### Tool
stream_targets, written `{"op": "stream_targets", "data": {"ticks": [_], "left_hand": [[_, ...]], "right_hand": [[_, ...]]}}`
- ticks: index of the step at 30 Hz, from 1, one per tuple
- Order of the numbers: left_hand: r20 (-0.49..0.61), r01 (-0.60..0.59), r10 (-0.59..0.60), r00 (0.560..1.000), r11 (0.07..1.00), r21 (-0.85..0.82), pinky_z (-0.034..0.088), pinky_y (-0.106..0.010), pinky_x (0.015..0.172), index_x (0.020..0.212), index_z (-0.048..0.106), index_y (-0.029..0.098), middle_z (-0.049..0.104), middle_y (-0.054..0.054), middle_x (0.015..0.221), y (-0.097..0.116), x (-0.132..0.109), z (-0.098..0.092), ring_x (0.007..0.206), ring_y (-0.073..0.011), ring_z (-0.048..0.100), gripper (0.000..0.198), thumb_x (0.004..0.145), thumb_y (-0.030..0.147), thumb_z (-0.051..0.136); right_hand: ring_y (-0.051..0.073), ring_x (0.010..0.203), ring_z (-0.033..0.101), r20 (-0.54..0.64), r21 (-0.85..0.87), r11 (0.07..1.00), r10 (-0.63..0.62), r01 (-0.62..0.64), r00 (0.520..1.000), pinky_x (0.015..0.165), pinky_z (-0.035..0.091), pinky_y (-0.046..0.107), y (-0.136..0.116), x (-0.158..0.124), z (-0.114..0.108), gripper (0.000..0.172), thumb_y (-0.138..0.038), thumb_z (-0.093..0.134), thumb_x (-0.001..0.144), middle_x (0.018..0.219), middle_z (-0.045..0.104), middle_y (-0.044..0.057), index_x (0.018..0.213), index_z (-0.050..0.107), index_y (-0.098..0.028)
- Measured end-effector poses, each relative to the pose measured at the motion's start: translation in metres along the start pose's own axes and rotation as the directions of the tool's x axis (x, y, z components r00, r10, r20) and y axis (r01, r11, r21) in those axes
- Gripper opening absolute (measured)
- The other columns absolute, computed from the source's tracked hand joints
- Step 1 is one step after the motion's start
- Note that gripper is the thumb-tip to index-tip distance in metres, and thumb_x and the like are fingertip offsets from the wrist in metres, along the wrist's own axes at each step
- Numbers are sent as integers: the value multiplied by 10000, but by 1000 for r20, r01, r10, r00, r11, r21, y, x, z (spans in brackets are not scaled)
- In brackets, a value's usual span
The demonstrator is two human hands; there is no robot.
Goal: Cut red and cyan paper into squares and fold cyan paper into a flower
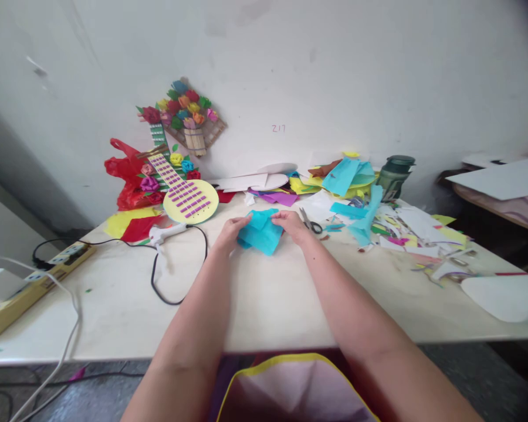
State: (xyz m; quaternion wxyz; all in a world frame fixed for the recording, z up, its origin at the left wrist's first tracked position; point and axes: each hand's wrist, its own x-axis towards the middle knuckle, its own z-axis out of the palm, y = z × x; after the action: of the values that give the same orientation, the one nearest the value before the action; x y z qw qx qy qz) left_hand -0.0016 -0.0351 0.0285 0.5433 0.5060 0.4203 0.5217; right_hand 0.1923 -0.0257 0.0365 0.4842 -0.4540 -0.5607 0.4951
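A piece of turquoise crepe paper (264, 235) hangs between my two hands over the middle of the table. My left hand (234, 230) pinches its upper left edge. At the upper right corner, the fingers of my right hand (291, 224) are closed on the same paper. Its surface looks creased, with layers overlapping. Just right of my right hand lie scissors (311, 223) with dark handles. A white glue gun (167, 232) rests to the left, its black cord looping toward my left forearm.
A yellow paper guitar (190, 201), a red plastic bag (125, 176) and a flower craft (193, 114) stand at the back left. Paper scraps (405, 228) and a green bottle (395, 177) are at right. A power strip (39, 287) runs along the left edge.
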Motion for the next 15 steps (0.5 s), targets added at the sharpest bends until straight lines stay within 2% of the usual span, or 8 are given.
{"op": "stream_targets", "data": {"ticks": [4,9,12,15], "left_hand": [[4,14,-14,1000,998,62,314,-223,450,618,621,129,531,16,490,1,-6,4,444,-85,435,323,543,415,751],[-15,-4,5,1000,996,85,277,-210,429,596,604,125,492,28,463,4,-8,8,431,-65,397,339,531,422,753],[-12,16,-15,1000,995,98,292,-215,438,608,607,124,511,17,485,6,-10,11,445,-74,417,348,517,424,758],[-2,19,-18,1000,993,119,284,-218,436,595,594,128,501,20,479,8,-12,14,439,-73,406,355,514,433,756]], "right_hand": [[113,490,459,22,3,1000,11,-11,1000,452,345,239,-2,-2,-1,221,-241,563,582,541,527,-35,778,635,-170],[117,530,443,55,49,998,-28,25,998,497,322,246,-8,-8,-3,359,-407,486,681,554,503,-32,896,649,-170],[104,562,422,42,-30,994,-100,101,994,545,314,246,-8,-8,-2,384,-496,565,653,568,505,-30,781,663,-147],[95,559,394,51,-104,987,-119,124,992,561,309,247,-3,-5,0,361,-492,645,587,547,492,-36,653,635,-137]]}}
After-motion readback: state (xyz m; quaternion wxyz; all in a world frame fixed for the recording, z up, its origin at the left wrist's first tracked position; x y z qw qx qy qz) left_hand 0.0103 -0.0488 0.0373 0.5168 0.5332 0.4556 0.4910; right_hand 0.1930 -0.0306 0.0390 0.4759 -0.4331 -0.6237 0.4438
